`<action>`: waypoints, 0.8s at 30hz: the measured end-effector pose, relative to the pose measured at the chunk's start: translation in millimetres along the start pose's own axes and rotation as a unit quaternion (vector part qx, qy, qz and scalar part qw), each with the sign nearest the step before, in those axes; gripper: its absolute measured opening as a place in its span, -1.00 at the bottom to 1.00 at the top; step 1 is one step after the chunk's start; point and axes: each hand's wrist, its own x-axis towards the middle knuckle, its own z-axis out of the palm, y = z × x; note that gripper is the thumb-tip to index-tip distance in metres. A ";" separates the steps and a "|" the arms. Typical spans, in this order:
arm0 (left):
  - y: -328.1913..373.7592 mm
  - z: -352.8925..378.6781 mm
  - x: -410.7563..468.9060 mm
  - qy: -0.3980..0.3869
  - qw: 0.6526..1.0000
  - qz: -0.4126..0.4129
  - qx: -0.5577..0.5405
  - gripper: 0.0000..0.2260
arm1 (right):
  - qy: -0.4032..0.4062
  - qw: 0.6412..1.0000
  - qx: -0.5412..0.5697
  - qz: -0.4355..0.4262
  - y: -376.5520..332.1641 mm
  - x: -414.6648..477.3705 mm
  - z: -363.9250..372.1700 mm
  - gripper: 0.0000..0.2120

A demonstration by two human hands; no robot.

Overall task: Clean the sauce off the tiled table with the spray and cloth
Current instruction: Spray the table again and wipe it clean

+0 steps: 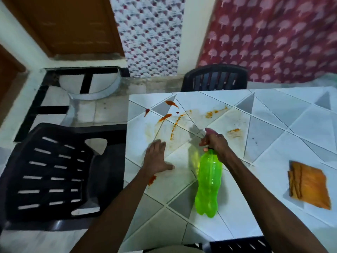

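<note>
Red-orange sauce (171, 117) is streaked and smeared over the far left part of the white tiled table (273, 136); one more blob (151, 179) lies by my left wrist. My right hand (215, 141) grips the head of a bright green spray bottle (208, 185), held above the table with its nozzle toward the smears. My left hand (156, 157) rests flat on the table, fingers spread, holding nothing. An orange folded cloth (308, 185) lies on the table at the right, apart from both hands.
A black plastic chair (54, 172) stands against the table's left edge, another (215, 77) at the far side, and a third chair's back (240, 245) at the near edge. Patterned curtains hang behind.
</note>
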 end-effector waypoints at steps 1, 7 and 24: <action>10.3 3.4 4.2 -0.012 1.000 0.009 0.012 0.03 | 0.021 1.000 0.012 0.006 2.7 0.5 -16.9 -0.62; 46.6 15.6 21.7 -0.054 0.996 0.035 0.063 0.07 | 0.095 0.989 0.111 0.018 7.5 -5.5 -91.4 -0.56; 39.6 27.6 -7.7 -0.060 0.995 0.018 0.077 0.07 | -0.017 0.998 0.066 0.015 44.6 -52.7 -77.5 -0.80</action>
